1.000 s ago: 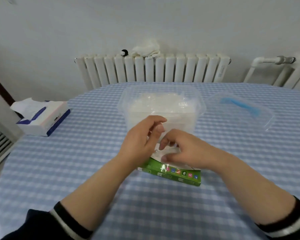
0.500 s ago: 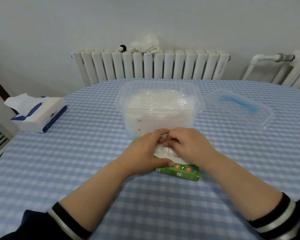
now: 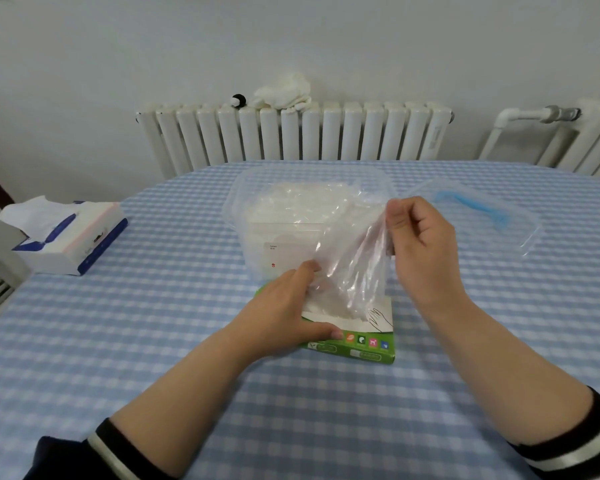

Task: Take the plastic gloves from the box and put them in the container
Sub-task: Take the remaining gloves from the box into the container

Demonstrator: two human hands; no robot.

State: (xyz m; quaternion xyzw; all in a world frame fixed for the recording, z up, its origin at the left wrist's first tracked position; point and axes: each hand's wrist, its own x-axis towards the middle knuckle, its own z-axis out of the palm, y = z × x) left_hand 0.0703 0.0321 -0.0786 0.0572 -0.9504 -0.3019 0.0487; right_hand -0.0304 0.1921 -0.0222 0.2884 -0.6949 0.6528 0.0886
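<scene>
A green and white glove box (image 3: 362, 348) lies flat on the checked tablecloth in front of me. My left hand (image 3: 284, 310) rests on the box's left part, thumb along its front edge, holding it down. My right hand (image 3: 418, 247) pinches a clear plastic glove (image 3: 352, 268) and holds it up above the box; the glove's lower end still reaches the box opening. Right behind the box stands a clear plastic container (image 3: 246, 199), open, with several crumpled clear gloves inside.
The container's clear lid (image 3: 520, 216) with a blue strip lies to the right. A tissue box (image 3: 70, 233) sits at the table's left edge. A white radiator (image 3: 291, 136) with a cloth on top runs behind the table.
My right hand has risen up and to the right, drawing a glove out of the box. My left hand stays down on the box.
</scene>
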